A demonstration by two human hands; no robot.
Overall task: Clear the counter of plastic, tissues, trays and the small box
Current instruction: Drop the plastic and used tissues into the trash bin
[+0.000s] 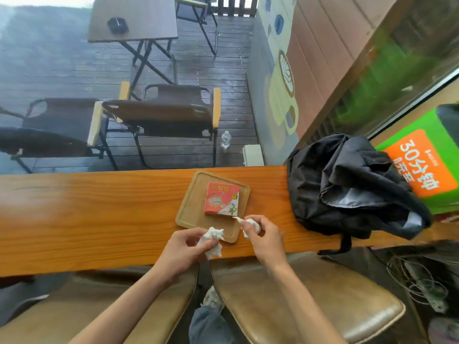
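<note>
A wooden tray [191,209] lies on the long wooden counter [87,219]. On it rests a small red and white box [221,198] with a cartoon print. My left hand [185,247] grips a crumpled white tissue [213,240] over the tray's near edge. My right hand [264,238] pinches a second crumpled white tissue [250,223] just beside the tray's near right corner. Both hands hover close to the counter's front edge.
A black backpack [347,184] slumps on the counter's right end. Two brown leather stools [310,301] stand below the counter. Beyond the counter are folding chairs [164,115], a table and a water bottle [226,139] on a wet deck. Cables lie at the lower right.
</note>
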